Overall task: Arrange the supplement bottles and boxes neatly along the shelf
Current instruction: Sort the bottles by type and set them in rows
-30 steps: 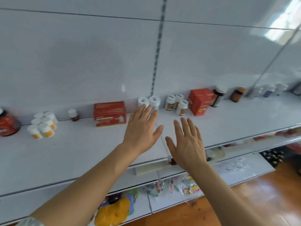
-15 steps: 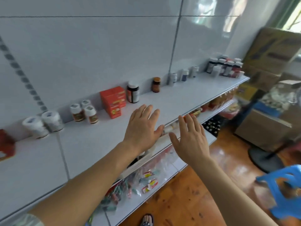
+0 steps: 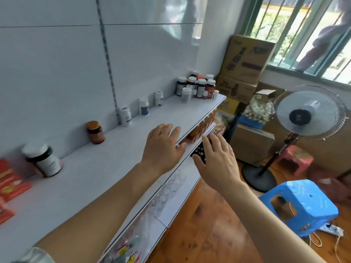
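The view has swung right along the shelf [image 3: 133,149] since a second ago: the red boxes [image 3: 9,179] that sat mid-frame are now at the far left edge, and the shelf's far end with a crowd of bottles [image 3: 197,86] has come into sight. Both hands have stayed spread and empty, carried along with the turn.

The bottles stand along the back of the shelf against the wall: a dark bottle [image 3: 44,160] with a white cap just beside the boxes, an amber jar [image 3: 95,132] further on, then three small white bottles [image 3: 143,106] spaced apart, then the packed cluster at the end. They look like light, rigid plastic with smooth labels, likely easy to tip if nudged at the cap. Taking each round the body below the cap should be safest; the boxes are stiff card and can be pushed by a flat side.

The left hand [image 3: 163,147] hovers over the shelf's front edge, fingers straight and wide, holding nothing. The right hand [image 3: 218,160] hangs off the shelf, over the lower shelves, likewise open and empty.

Beyond stand cartons [image 3: 245,59], a fan [image 3: 307,114], a blue stool [image 3: 300,205] and a barred window [image 3: 303,25].
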Motion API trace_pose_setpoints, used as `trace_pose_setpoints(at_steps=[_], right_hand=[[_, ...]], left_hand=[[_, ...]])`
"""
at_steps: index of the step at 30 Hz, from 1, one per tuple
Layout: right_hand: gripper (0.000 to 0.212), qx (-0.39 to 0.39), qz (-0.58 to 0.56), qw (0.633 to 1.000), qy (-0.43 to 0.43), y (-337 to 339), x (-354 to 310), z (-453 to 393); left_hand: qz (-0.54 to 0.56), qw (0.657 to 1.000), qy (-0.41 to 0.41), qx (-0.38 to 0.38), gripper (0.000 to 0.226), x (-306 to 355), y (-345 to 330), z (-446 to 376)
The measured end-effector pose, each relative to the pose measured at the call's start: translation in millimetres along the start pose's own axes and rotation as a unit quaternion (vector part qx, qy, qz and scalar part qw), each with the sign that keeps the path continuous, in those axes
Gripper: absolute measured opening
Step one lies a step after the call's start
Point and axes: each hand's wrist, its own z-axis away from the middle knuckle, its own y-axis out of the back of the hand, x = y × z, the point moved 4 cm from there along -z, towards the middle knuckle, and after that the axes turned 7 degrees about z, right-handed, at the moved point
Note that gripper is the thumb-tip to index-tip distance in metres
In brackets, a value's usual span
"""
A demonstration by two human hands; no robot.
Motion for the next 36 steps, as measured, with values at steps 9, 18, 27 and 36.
trace_pose_setpoints(at_steps=[9, 18, 27, 36], right_hand=[[0.066, 0.017, -0.031, 0.999, 0.015, -50, 117, -126], [0.058, 0.006, -0.039, 0.993, 0.115, -84, 185, -274], [0.056, 0.009, -0.009, 0.975, 0.220, -138, 176, -423], [0.048, 0.058, -0.014, 0.944, 0.326, -175, 145, -540]], left_hand=[[-0.003, 1.000, 0.021, -0.009, 0.056, 31, -87, -154], [-0.007, 0.993, 0.117, 0.005, 0.054, 22, -134, -267], [-0.018, 0.984, 0.170, 0.043, 0.047, -43, -179, -377], [-0.035, 0.970, 0.241, -0.011, 0.058, -90, -218, -440]])
